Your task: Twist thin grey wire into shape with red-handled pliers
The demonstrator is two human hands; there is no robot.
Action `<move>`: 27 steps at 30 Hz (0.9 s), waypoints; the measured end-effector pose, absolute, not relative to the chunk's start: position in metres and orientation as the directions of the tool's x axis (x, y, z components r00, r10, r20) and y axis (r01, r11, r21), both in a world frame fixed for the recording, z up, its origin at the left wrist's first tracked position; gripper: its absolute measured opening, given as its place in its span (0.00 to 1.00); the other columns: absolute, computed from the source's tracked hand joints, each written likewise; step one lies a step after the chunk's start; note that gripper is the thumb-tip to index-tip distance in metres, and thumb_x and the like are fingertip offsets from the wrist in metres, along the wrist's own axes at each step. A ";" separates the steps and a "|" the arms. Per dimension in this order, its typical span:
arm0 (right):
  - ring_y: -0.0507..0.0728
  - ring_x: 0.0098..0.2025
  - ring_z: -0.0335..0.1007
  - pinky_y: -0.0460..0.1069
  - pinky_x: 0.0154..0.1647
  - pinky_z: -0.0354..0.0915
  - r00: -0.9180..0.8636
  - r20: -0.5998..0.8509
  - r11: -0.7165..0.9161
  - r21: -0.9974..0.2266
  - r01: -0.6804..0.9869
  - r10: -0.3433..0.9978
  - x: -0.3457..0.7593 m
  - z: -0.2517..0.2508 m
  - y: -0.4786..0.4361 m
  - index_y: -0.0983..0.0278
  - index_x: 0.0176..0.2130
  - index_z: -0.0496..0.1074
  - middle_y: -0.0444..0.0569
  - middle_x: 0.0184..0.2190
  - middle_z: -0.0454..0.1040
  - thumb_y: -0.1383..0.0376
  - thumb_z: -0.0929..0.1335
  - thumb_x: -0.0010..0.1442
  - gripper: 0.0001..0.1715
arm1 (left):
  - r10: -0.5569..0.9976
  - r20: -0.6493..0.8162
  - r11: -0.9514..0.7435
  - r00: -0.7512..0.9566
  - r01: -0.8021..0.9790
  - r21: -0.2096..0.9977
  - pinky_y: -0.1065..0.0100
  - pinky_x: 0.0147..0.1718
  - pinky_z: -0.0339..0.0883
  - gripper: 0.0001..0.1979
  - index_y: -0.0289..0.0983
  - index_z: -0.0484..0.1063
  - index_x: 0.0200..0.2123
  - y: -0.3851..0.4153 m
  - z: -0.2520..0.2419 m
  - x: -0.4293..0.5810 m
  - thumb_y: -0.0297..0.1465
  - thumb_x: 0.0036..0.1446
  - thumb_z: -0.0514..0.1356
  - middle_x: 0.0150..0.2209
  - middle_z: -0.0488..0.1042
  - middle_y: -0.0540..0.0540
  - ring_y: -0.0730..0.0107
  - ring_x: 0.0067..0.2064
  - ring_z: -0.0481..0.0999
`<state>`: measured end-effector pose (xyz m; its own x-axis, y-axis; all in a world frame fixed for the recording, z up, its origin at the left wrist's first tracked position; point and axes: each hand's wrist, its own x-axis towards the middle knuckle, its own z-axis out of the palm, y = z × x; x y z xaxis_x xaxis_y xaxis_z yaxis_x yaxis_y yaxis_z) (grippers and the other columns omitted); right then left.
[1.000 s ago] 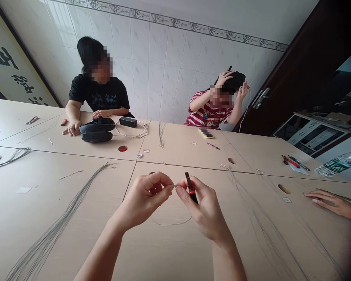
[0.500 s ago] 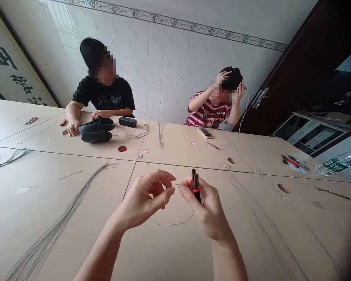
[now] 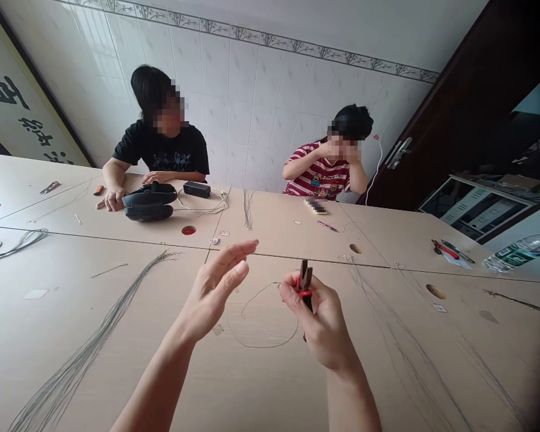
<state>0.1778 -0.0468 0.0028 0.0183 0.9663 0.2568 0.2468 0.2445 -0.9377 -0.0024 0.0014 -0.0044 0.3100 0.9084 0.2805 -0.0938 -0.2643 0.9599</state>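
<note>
My right hand (image 3: 315,312) is closed round a pair of pliers (image 3: 305,282) with dark jaws and red-and-black handles; the jaws point up and stand slightly apart. Between its thumb and forefinger it also pinches a thin grey wire (image 3: 270,346), which curves in a loose loop towards the left. To the left of the loop, my left hand (image 3: 222,282) is raised above the table with its fingers stretched out and nothing in them. The wire's free end hangs near that hand, apart from it.
A bundle of grey wires (image 3: 130,303) lies at left, more loose wires (image 3: 405,348) at right. Across the table (image 3: 261,396) sit two people, behind a black headset (image 3: 149,204) and a phone (image 3: 315,207). Other pliers (image 3: 445,249) and a water bottle (image 3: 519,252) are at far right.
My left hand has let go of the wire and moved up and left, opening its fingers. My right hand keeps hold of the pliers and wire. The co-worker at right has lowered their hands.
</note>
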 end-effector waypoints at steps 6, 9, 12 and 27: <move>0.52 0.27 0.56 0.47 0.29 0.57 0.073 0.311 0.287 -0.930 0.230 0.948 0.187 -0.002 -0.043 0.62 0.29 0.65 0.42 0.24 0.61 0.55 0.65 0.63 0.16 | 0.663 0.091 0.015 0.743 -0.134 0.991 0.56 0.57 0.62 0.24 0.37 0.73 0.50 0.015 -0.015 -0.004 0.48 0.63 0.52 0.53 0.74 0.37 0.57 0.53 0.74; 0.52 0.29 0.58 0.47 0.30 0.57 0.174 0.311 0.283 -0.945 0.166 0.934 0.190 -0.008 -0.036 0.62 0.29 0.65 0.43 0.26 0.62 0.54 0.66 0.63 0.16 | 0.506 0.025 0.163 0.862 -0.124 0.979 0.63 0.39 0.71 0.21 0.33 0.76 0.39 0.017 -0.021 0.002 0.47 0.59 0.58 0.37 0.80 0.38 0.67 0.30 0.78; 0.53 0.30 0.58 0.47 0.30 0.57 0.287 0.249 0.239 -0.969 0.070 0.925 0.190 -0.015 -0.029 0.62 0.29 0.66 0.44 0.26 0.63 0.53 0.67 0.61 0.16 | 0.447 0.034 0.358 0.894 -0.213 0.909 0.71 0.20 0.64 0.19 0.33 0.74 0.29 0.007 -0.027 0.010 0.46 0.55 0.62 0.23 0.76 0.44 0.76 0.16 0.69; 0.51 0.30 0.59 0.49 0.37 0.59 0.333 0.011 0.207 -0.802 -0.560 0.943 0.165 -0.059 0.000 0.62 0.30 0.68 0.42 0.27 0.63 0.58 0.71 0.57 0.11 | 0.940 0.274 0.207 0.203 -0.978 0.016 0.95 0.15 0.60 0.18 0.36 0.67 0.37 -0.001 0.014 0.016 0.27 0.70 0.40 0.16 0.72 0.58 0.89 0.12 0.69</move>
